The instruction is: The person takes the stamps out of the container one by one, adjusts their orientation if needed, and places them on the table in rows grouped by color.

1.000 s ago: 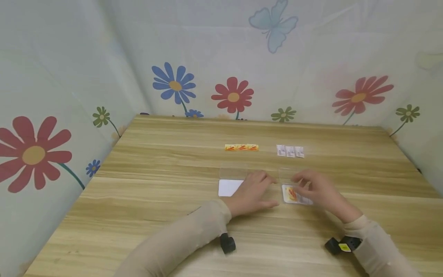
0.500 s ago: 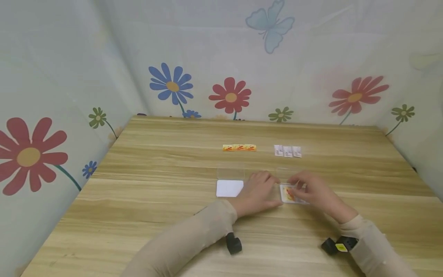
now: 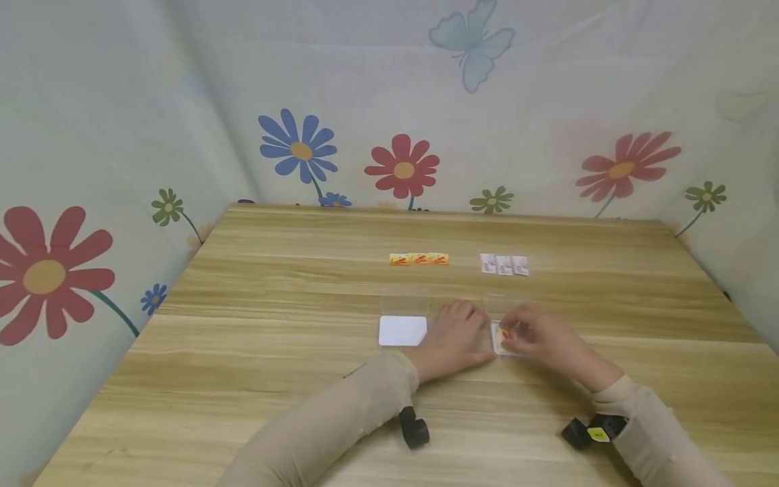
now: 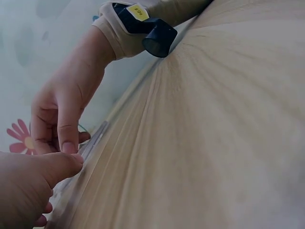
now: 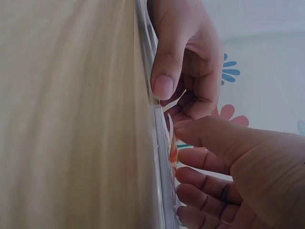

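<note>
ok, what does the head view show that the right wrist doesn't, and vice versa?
Only head: the row of yellow pieces, the row of white pieces, both sleeves and the black wrist devices.

Only right wrist: the right case edge-on, with the lower fingers of the right hand lined up beside it.

Both: left hand, right hand, that case, the orange piece, table, flowered cloth.

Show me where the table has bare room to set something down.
Bare table lies left of the left case, right of the right hand, behind the yellow packets and white packets, and between the wrist cameras. It is crowded around the right case, where the left hand and right hand sit close together.
</note>
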{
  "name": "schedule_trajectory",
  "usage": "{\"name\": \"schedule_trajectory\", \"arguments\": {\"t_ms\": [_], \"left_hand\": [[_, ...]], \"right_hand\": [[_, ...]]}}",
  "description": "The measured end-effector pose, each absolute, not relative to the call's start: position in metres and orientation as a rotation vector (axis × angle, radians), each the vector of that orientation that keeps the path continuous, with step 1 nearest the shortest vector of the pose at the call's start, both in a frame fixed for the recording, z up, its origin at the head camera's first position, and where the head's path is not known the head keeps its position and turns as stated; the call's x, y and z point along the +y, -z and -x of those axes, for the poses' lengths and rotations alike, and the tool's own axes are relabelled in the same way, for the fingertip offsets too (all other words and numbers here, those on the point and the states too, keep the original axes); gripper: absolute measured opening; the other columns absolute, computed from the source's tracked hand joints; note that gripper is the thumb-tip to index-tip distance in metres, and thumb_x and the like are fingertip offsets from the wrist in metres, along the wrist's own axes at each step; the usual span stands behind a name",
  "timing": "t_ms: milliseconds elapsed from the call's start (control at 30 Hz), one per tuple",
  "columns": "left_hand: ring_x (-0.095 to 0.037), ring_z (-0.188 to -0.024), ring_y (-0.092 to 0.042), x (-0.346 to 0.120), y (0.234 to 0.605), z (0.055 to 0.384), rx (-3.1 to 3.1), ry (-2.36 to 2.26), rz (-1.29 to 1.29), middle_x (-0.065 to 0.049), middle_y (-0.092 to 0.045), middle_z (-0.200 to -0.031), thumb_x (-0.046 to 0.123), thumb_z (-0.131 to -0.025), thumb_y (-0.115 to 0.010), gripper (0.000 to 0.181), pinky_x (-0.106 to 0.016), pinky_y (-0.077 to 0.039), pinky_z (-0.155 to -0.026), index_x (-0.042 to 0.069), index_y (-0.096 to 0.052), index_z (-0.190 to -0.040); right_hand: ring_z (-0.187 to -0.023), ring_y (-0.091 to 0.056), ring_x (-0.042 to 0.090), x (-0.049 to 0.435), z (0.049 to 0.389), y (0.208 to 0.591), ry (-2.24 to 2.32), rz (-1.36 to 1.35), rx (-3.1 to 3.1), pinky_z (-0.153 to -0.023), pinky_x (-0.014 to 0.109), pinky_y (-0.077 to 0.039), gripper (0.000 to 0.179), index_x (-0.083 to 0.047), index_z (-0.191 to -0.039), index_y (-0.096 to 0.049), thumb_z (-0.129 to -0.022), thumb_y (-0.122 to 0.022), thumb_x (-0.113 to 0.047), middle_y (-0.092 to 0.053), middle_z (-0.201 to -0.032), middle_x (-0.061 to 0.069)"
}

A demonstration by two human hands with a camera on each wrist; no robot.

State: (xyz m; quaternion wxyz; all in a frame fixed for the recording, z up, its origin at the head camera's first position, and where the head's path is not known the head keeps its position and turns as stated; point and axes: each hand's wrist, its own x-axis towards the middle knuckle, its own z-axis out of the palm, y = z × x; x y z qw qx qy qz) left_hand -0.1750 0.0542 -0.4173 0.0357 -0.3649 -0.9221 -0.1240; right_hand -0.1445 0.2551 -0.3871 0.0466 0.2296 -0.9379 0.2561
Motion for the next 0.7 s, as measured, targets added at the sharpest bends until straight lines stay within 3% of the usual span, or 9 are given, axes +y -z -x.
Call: {"name": "schedule_trajectory", "arguments": {"t_ms": [700], "left_hand": [[-0.014,-0.117,-0.048,0.0597,0.4191,0.1749,-2.844,0.325,1.098,0.003,-0.055,-0.121,0.056,-0.085,-0.063,0.054,-0.029,-0.039,-0.104,0.019,-0.060,-0.124]], "right_hand": [[-0.076,-0.052,0.011,0.2519,0.1464,0.3965,-0.649,-0.729,-2.835,-0.066,0.026,-0.045,0.017,-0.008,-0.094,-0.067,-0.078,-0.075,-0.011,-0.061,-0.089,0.001]]}}
